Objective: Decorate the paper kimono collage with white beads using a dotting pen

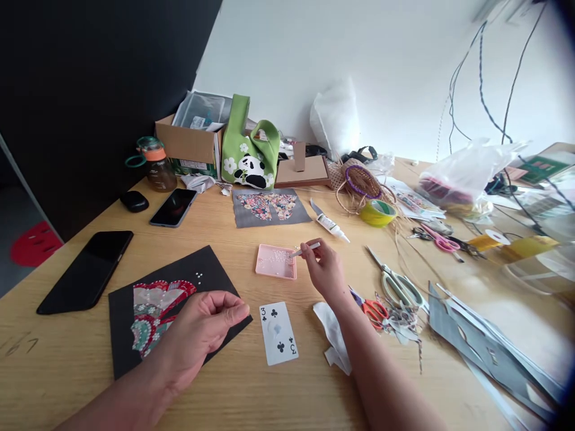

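Observation:
My right hand (324, 269) pinches a thin white stick (305, 249), its tip over the right side of a pink tray (259, 269). Small white beads (282, 257) are scattered in that tray. Closer to me, my left hand (211, 323) hovers above the lower right of a black sheet (197, 260), thumb and fingers pressed together; whatever they may hold is hidden. On the sheet lies a red, green and cream fabric butterfly wing design (150, 311) edged with white beads, partly covered by my hand. A three of clubs playing card (279, 350) with a wet-looking blob rests between my hands.
Glue tube (331, 227) and grey sheet with a floral butterfly (242, 216) lie behind the tray. Scissors (404, 284), orange-handled scissors (375, 312) and white cloth (332, 335) are near my right arm. Phones (85, 272) lie left; a green panda bag (249, 149) stands at the back.

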Motion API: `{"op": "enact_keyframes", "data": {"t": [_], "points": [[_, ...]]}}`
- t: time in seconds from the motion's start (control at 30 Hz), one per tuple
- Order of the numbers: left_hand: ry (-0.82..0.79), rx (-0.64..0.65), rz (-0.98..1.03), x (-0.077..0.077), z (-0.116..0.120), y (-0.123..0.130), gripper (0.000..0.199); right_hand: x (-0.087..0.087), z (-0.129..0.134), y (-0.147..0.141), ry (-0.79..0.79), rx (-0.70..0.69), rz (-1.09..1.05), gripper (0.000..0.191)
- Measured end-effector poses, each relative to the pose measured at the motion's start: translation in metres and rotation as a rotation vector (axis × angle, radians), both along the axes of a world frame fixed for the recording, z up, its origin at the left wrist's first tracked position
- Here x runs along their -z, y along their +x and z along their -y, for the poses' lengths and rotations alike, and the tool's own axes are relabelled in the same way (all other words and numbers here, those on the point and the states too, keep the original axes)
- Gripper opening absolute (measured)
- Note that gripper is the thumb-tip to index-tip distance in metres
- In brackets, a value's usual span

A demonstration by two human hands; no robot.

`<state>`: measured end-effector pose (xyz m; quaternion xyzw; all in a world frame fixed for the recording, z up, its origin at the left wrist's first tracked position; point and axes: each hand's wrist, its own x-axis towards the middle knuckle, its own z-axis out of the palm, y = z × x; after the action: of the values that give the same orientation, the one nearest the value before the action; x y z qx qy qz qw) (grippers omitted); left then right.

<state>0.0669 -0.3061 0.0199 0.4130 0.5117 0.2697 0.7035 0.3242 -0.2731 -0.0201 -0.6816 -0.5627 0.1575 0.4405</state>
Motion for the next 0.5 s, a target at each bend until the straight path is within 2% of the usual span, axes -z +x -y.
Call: {"op": "enact_keyframes", "data": {"t": [0.13,0.27,0.5], "points": [[0.011,0.097,0.008,-0.001,0.013,-0.009,0.047,0.0,0.002,-0.008,-0.009,-0.024,0.029,0.025],[-0.01,0.151,0.02,0.001,0.031,-0.016,0.052,-0.002,0.004,-0.013,-0.02,-0.066,0.031,0.025],[-0.063,0.255,0.075,0.018,0.047,-0.017,0.057,-0.012,0.008,-0.017,-0.061,-0.156,-0.007,0.032]]}}
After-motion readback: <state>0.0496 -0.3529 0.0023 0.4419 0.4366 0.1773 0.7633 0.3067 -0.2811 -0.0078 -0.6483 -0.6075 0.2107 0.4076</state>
